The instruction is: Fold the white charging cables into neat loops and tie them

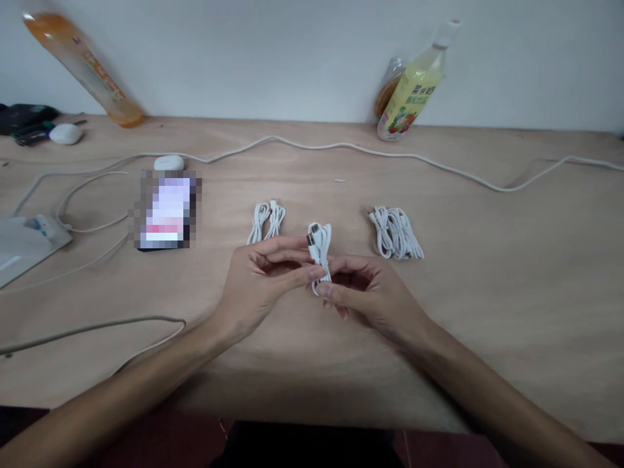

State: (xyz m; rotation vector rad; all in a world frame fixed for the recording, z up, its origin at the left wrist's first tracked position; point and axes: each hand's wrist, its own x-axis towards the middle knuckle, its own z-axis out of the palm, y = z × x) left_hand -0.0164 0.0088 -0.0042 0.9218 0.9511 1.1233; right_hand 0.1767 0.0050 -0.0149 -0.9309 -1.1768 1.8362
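Between my two hands, a coiled white USB cable (320, 244) is held up over the table, its metal plug end pointing upward and to the left. My left hand (266, 276) pinches it from the left, thumb across the coil. From the right, my right hand (368, 292) grips the lower part of the same coil between thumb and fingers. Behind my left hand lie coiled white cables (266, 220), partly hidden by its fingers. A larger group of coiled white cables (397, 233) rests on the table beyond my right hand.
A long white cord (312, 147) runs across the wooden table (511, 292). A phone (168, 211) and a white case (168, 162) lie at left. An orange drink bottle (90, 71) and a yellow drink bottle (414, 91) stand by the wall.
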